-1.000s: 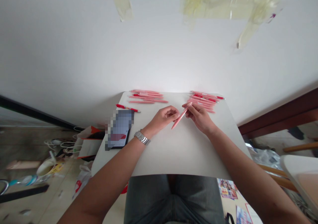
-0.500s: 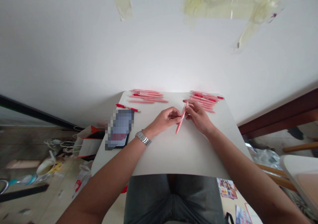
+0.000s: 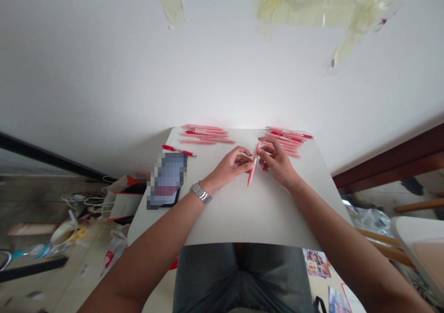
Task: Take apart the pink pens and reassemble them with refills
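Observation:
A pink pen (image 3: 252, 170) stands nearly upright between my two hands over the middle of the white table (image 3: 243, 211). My left hand (image 3: 231, 166), with a metal watch (image 3: 200, 192) on its wrist, pinches the pen's middle. My right hand (image 3: 276, 161) has its fingertips closed on the pen's upper end. Behind the right hand lies a pile of several pink and red pens (image 3: 289, 139). Another pile of pink pens (image 3: 205, 135) lies at the table's far left, with a single red pen (image 3: 177, 151) in front of it.
A phone (image 3: 167, 179) lies near the table's left edge. The table stands against a white wall with strips of yellowed tape (image 3: 312, 12). Bags, cables and clutter (image 3: 104, 202) cover the floor at left. A chair (image 3: 416, 243) stands at right.
The pen has swung from a slant to nearly upright between the hands. Both hands shifted slightly toward the far side of the table.

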Demonstrator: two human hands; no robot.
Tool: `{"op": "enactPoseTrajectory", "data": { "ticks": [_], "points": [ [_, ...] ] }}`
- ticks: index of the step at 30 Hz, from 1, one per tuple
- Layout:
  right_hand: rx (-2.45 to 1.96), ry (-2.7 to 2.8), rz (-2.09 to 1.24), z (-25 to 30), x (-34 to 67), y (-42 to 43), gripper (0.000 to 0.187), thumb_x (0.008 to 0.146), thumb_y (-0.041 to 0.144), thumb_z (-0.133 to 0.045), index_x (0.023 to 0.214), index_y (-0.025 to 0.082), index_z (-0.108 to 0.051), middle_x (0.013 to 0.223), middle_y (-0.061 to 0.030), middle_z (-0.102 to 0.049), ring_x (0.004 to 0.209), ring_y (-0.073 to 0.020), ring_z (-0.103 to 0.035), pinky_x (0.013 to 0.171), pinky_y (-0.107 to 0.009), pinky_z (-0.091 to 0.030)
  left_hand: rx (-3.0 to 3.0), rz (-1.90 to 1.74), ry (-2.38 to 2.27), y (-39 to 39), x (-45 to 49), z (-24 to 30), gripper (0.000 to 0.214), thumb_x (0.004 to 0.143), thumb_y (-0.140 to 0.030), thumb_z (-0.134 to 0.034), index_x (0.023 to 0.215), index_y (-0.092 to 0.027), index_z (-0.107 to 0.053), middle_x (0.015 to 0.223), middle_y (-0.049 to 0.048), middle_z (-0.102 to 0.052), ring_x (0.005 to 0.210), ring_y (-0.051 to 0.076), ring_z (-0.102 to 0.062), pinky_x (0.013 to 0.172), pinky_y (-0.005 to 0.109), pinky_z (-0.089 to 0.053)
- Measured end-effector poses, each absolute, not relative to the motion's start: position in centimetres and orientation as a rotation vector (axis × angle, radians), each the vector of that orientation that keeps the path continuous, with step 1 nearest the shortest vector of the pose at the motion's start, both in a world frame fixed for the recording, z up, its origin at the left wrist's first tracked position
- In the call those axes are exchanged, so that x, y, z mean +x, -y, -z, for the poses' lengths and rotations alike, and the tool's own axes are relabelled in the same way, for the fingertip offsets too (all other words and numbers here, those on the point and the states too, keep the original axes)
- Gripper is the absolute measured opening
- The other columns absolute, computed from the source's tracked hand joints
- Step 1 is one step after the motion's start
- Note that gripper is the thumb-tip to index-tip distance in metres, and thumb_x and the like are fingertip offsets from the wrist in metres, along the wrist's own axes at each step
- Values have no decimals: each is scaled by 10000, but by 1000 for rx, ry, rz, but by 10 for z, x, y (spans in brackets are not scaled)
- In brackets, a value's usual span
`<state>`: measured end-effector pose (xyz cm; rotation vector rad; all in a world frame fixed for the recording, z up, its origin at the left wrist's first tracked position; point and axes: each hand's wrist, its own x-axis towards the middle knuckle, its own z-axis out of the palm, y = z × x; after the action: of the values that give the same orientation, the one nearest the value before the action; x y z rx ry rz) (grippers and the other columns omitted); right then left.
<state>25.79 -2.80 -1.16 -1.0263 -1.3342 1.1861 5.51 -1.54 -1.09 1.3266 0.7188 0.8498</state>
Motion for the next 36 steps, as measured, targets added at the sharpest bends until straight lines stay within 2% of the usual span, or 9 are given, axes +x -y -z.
{"op": "enactPoseTrajectory", "data": {
  "ticks": [5,8,25,36],
  "points": [
    [-1031,1359,-1200,12,258,28,503,902,549,-733,1295,310,-530,833,45,-623,563,-104,-566,461,-234,-452,1287,-844,-700,17,54,9,570,851,-322,-826,1336,-249,-535,997,51,-735,972,182,-717,943,374,-554],
    [-1032,1362,-1206,13,258,27,505,892,551,-741,1285,301,-546,818,45,-625,559,-104,-555,463,-235,-447,1306,-833,-692,17,54,9,613,853,-309,-820,1397,-257,-543,1000,54,-725,977,188,-716,937,376,-567],
    [-1015,1422,-1171,17,258,25,374,939,527,-703,1185,276,-573,808,38,-634,540,-99,-537,489,-257,-442,1361,-827,-693,16,53,13,629,877,-311,-801,1446,-259,-535,1021,71,-723,1005,209,-716,944,387,-582],
    [-1033,1423,-1188,15,257,26,438,938,523,-705,1266,270,-560,827,33,-622,567,-102,-551,506,-255,-459,1347,-830,-697,17,54,11,633,883,-306,-797,1446,-224,-521,1009,62,-709,999,200,-704,927,378,-580]
  ]
}}
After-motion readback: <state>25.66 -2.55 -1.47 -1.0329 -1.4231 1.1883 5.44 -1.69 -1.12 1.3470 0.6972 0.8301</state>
